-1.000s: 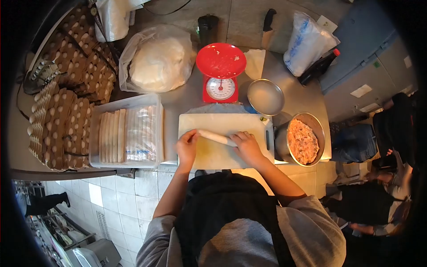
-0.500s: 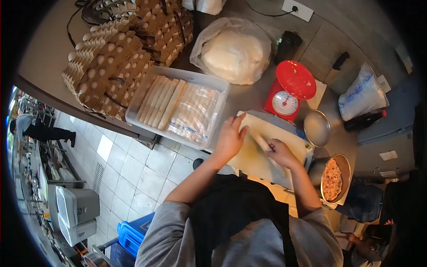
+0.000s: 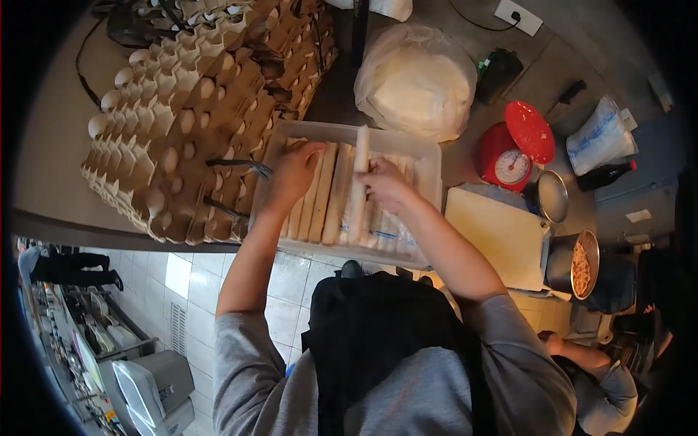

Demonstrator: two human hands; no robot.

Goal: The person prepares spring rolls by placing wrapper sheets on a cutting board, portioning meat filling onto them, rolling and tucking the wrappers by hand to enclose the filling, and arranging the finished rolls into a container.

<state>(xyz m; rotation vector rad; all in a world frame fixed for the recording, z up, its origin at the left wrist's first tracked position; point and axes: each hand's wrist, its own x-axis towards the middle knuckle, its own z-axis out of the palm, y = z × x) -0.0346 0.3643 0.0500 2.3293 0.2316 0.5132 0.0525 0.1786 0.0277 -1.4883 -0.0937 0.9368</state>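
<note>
In the head view, my right hand (image 3: 390, 185) grips a long pale filled roll (image 3: 359, 145) by its middle, thumb and fingers around it. The roll stands out over a clear plastic bin (image 3: 432, 156). Inside the bin, more long rolls (image 3: 320, 196) lie side by side on the left, while a plastic-wrapped layer (image 3: 385, 227) shows on the right. My left hand (image 3: 297, 174) rests over the leftmost rolls, its fingers stretched toward their far ends. Part of those rolls is hidden under it.
Stacked egg trays (image 3: 182, 138) stand left of the bin. Behind it sits a bag of round pale wrappers (image 3: 418, 87). On the right are a cutting board (image 3: 494, 236), a red scale (image 3: 502, 156), and a pot of minced filling (image 3: 582, 265). Another person (image 3: 607, 392) is at lower right.
Both hands have moved left from the cutting board to the bin. The roll has left the board in my right hand. The view has shifted toward the egg trays.
</note>
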